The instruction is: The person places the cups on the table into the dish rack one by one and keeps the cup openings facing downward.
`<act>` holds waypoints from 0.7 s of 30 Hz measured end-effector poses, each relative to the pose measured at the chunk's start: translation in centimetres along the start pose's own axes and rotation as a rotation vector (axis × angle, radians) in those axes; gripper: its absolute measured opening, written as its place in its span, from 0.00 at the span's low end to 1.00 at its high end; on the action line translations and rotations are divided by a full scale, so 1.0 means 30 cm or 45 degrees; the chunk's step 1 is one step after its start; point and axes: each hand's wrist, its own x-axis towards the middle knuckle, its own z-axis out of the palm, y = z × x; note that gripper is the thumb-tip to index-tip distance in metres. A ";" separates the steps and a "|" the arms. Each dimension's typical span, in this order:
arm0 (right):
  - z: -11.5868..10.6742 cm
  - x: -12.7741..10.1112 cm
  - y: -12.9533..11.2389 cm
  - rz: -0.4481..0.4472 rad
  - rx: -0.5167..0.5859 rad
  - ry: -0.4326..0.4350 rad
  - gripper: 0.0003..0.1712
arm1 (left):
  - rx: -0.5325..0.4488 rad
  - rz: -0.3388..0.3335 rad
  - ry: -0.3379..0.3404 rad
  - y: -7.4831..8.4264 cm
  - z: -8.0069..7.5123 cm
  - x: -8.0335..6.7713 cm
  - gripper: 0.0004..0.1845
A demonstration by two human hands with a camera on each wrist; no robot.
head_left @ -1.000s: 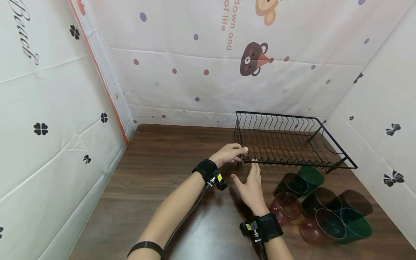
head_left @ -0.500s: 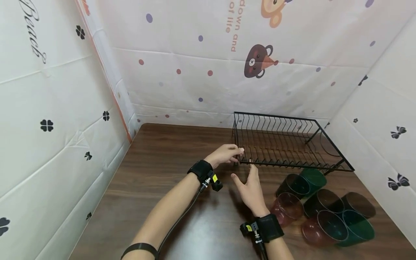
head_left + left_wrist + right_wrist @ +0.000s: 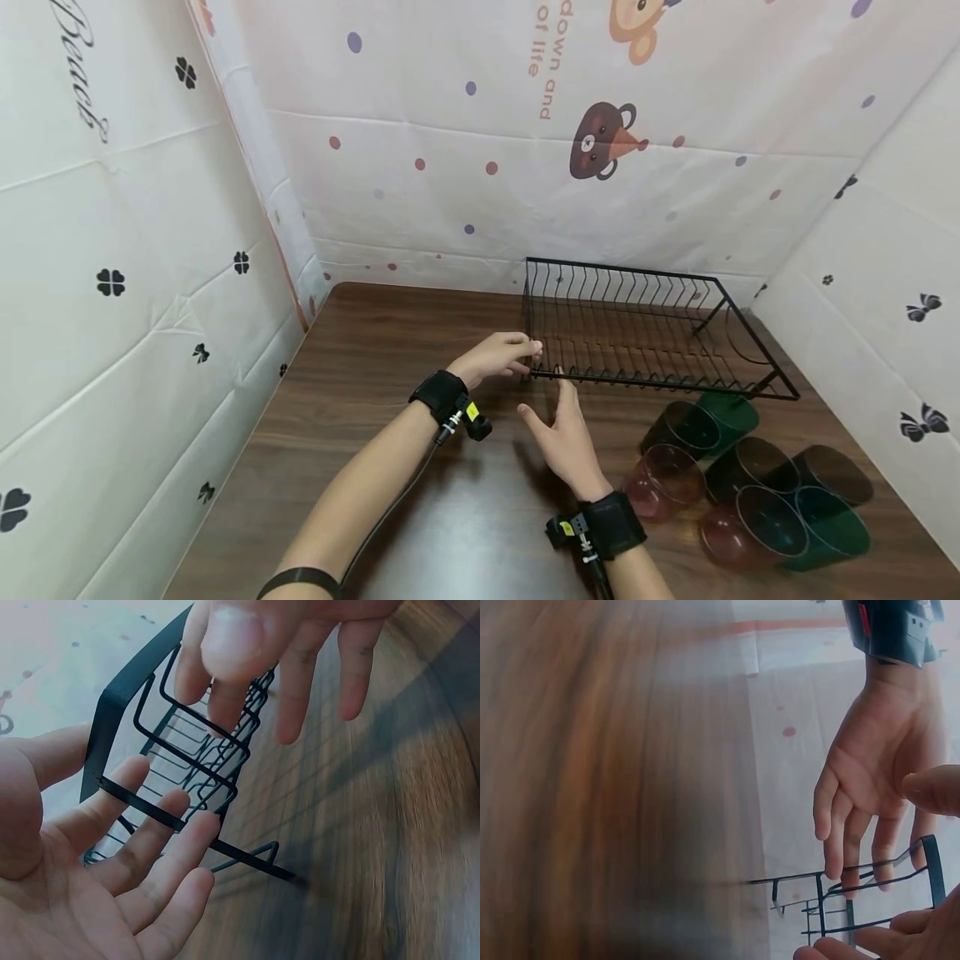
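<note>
A black wire dish rack stands at the back of the wooden table. My left hand grips its front left corner, thumb over the frame and fingers around it. The left wrist view shows the fingers of that left hand behind a black bar. Just right of it, my right hand has its fingertips at the front rail, thumb spread away and fingers fairly straight. In the right wrist view, part of the right hand shows beside the rack; its exact contact is partly hidden.
Right of my right hand stand several tinted cups: red, dark and green. They are close to the rack's front. Patterned cloth walls border the table. Cables run from both wrist bands.
The rack has slid left, its right end drawing away from the right wall. Both hands have shifted left with it. The cups stay in place while the head view turns slightly.
</note>
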 end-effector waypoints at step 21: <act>0.031 -0.036 -0.074 -0.084 -0.036 -0.083 0.38 | -0.071 -0.054 0.139 -0.104 -0.184 -0.168 0.23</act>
